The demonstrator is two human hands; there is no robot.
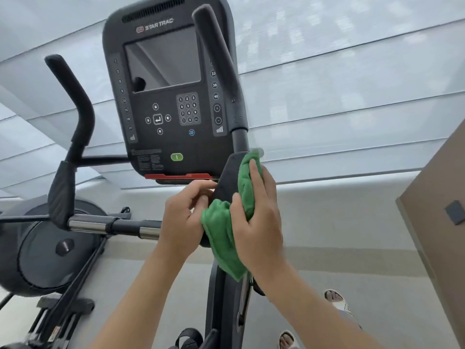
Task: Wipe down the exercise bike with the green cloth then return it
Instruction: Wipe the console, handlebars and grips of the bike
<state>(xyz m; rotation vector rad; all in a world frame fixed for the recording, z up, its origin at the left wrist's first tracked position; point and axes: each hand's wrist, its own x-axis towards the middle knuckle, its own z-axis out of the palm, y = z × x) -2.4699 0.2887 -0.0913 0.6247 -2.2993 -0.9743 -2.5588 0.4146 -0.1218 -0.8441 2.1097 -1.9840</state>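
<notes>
The black exercise bike (166, 102) fills the middle of the view, its console with a dark screen and keypad facing me. A green cloth (224, 235) is wrapped over the right handlebar joint below the console. My right hand (259, 217) presses the cloth against that joint, fingers spread over it and thumb on its front. My left hand (183, 217) sits to the left of the cloth with curled fingers pinching its edge beside the black joint. Part of the joint is hidden under the cloth.
A left handlebar (73, 137) and a chrome crossbar (105, 226) extend to the left. A black flywheel housing (42, 248) sits low left. A brown panel (437, 210) stands at the right. Sandalled feet (334, 301) show on the grey floor.
</notes>
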